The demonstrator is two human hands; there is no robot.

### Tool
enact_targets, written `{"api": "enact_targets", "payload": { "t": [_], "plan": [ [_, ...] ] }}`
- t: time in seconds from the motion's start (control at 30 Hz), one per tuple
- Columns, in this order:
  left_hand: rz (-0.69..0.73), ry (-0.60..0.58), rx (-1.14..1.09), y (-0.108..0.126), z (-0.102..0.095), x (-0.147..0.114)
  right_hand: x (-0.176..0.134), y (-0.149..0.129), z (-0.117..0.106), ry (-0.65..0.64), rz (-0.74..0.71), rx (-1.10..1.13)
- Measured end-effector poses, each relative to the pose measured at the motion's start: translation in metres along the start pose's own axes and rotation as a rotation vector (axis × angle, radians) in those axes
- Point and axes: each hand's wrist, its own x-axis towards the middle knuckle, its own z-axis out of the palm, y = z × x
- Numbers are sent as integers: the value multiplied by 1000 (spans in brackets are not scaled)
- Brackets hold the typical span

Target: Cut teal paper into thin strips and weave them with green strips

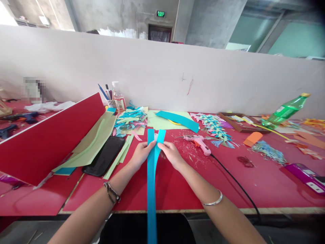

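Observation:
A long blue paper strip hangs down past the table's front edge, its upper end split into two prongs or two overlapping strips; I cannot tell which. My left hand pinches the left part between thumb and fingers. On the right part, my right hand has a like grip, thumb in front. Both hands are close together above the red table. Just right of them lies a pink glue gun with a black cord. Behind the hands, a wide blue paper piece rests on a pale green sheet.
Left are a black phone, green paper sheets, a pile of cut strips and a red upright board. A braided paper piece, a tilted green bottle and a purple power strip are right. A white partition stands behind.

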Motion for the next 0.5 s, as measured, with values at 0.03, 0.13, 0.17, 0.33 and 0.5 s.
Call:
{"api": "enact_targets", "payload": {
  "t": [0.03,0.13,0.17,0.33,0.5],
  "plan": [
    [4,13,-8,0,-1,1,0,0,0,10,0,2],
    [-5,-13,-15,0,-1,0,2,0,-2,63,-10,10],
    [-13,-49,-4,0,-1,-1,2,0,-3,86,-16,12],
    [15,-110,67,1,1,-4,2,-2,-4,92,-6,-13],
    [58,-54,79,0,-1,-1,-1,-2,-1,-7,-14,-30]
  ]
}}
